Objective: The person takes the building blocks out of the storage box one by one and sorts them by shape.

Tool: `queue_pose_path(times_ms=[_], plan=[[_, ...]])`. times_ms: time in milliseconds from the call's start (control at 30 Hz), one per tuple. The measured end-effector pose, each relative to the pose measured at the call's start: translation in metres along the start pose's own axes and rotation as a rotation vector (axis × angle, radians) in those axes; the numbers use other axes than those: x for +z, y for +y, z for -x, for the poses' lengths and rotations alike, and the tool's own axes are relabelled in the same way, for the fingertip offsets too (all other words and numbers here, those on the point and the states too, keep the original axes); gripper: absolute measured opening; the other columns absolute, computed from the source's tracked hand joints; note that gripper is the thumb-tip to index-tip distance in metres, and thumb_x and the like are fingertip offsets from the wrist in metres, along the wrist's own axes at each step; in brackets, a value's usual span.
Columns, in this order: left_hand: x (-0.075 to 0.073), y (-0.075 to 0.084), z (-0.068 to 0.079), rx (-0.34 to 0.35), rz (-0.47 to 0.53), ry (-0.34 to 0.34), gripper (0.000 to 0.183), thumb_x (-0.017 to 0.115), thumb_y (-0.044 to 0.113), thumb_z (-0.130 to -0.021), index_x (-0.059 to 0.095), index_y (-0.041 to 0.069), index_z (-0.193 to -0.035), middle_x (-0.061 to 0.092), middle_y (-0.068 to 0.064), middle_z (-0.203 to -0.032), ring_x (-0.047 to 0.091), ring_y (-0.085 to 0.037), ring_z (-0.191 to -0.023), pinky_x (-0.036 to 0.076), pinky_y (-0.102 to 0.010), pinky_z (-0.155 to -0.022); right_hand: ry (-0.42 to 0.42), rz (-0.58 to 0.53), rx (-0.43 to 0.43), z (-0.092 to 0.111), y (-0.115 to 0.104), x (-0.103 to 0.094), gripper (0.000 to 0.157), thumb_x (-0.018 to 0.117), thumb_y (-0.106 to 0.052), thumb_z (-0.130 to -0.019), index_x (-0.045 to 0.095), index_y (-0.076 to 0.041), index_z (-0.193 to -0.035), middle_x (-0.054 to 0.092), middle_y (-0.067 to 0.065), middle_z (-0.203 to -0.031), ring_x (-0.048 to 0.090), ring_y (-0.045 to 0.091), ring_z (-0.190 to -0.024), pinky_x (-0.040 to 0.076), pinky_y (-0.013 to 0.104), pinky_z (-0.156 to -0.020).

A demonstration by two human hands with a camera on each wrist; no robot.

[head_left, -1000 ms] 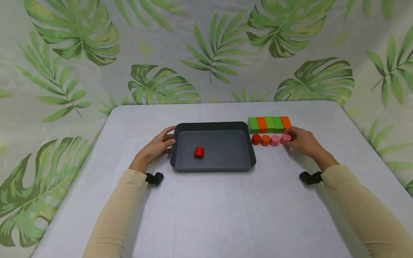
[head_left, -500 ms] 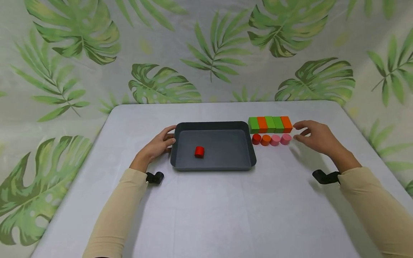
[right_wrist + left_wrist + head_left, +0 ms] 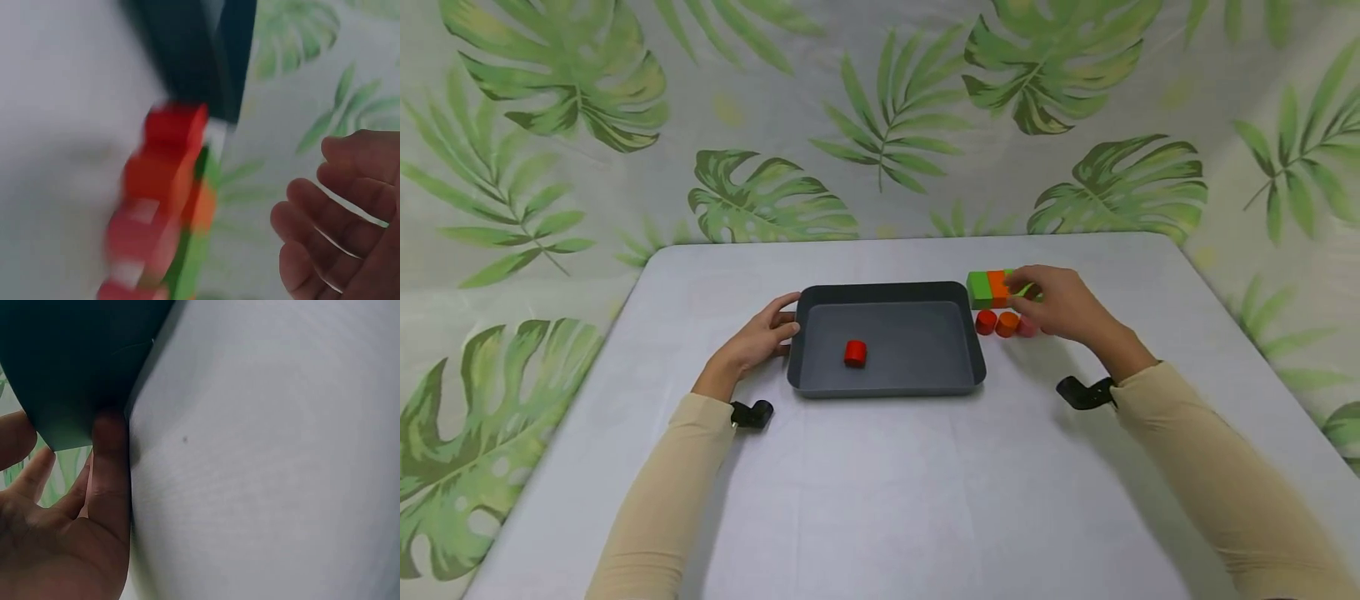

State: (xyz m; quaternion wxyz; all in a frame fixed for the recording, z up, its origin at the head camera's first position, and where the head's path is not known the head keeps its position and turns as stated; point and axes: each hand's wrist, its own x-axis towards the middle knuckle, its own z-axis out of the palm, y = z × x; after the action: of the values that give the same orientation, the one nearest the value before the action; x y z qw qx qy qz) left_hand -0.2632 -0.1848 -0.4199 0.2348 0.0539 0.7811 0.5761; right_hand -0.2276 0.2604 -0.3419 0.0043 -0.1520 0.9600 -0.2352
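My left hand [image 3: 756, 342] touches the left wall of a dark grey tray [image 3: 917, 350]; the left wrist view shows its straight fingers at the wall's outside. One red cylinder [image 3: 855, 353] lies in the tray. To the tray's right stands a row of cylinders: a red one [image 3: 986, 322], an orange one [image 3: 1007, 324] and pink ones [image 3: 139, 237]. Behind them runs a row of blocks, among them a green block [image 3: 979, 291] and an orange block [image 3: 997, 290]. Over these rows hovers my right hand [image 3: 1063, 304], holding nothing, fingers loosely bent, hiding the right-hand pieces.
A white cloth-covered table [image 3: 880, 492] bears everything. Beyond its far edge hangs a leaf-patterned cloth [image 3: 880, 200]. Each wrist wears a small black camera, the left camera [image 3: 752, 414] and the right camera [image 3: 1082, 393].
My right hand has released the rightmost pink cylinder, drawn back to the right, then swung left over the blocks. My left hand has stayed at the tray. The head view has shifted slightly.
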Motion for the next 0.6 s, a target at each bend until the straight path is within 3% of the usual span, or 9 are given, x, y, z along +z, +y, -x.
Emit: queue_pose_path(times_ms=[167,300,400,600], plan=[[0.000,0.000,0.001,0.003,0.002,0.003,0.064,0.043,0.013,-0.106,0.013,0.029,-0.160,0.025,-0.019,-0.163,0.036,-0.038,-0.145,0.035,-0.056,-0.116,-0.134,-0.034,-0.124,-0.024,-0.049,0.020,0.034,0.063,-0.018,-0.096,0.063,-0.002,-0.126,0.071,0.016,-0.117,0.069,0.030,-0.101,0.056,0.046,-0.087],[0.001,-0.002,0.000,0.005,0.006,-0.003,0.064,0.043,0.013,-0.106,0.013,0.029,-0.160,0.024,-0.019,-0.163,0.035,-0.038,-0.146,0.035,-0.056,-0.116,-0.240,0.006,-0.197,-0.040,-0.082,0.041,0.034,0.064,-0.021,-0.096,0.064,-0.005,-0.126,0.073,0.012,-0.114,0.069,0.026,-0.103,0.056,0.042,-0.090],[0.003,-0.002,0.001,0.004,0.014,-0.009,0.064,0.042,0.012,-0.106,0.013,0.028,-0.160,0.023,-0.019,-0.164,0.035,-0.038,-0.146,0.035,-0.056,-0.116,-0.315,0.047,-0.189,-0.049,-0.101,0.054,0.035,0.062,-0.025,-0.098,0.064,-0.007,-0.127,0.073,0.009,-0.116,0.069,0.024,-0.104,0.056,0.041,-0.091],[0.003,0.000,0.001,0.009,0.017,-0.002,0.063,0.042,0.012,-0.106,0.014,0.028,-0.160,0.025,-0.019,-0.163,0.036,-0.038,-0.145,0.034,-0.056,-0.116,-0.459,0.108,-0.121,-0.066,-0.133,0.070,0.044,0.051,-0.041,-0.102,0.061,-0.013,-0.134,0.062,0.008,-0.137,0.061,0.026,-0.122,0.048,0.043,-0.105]])
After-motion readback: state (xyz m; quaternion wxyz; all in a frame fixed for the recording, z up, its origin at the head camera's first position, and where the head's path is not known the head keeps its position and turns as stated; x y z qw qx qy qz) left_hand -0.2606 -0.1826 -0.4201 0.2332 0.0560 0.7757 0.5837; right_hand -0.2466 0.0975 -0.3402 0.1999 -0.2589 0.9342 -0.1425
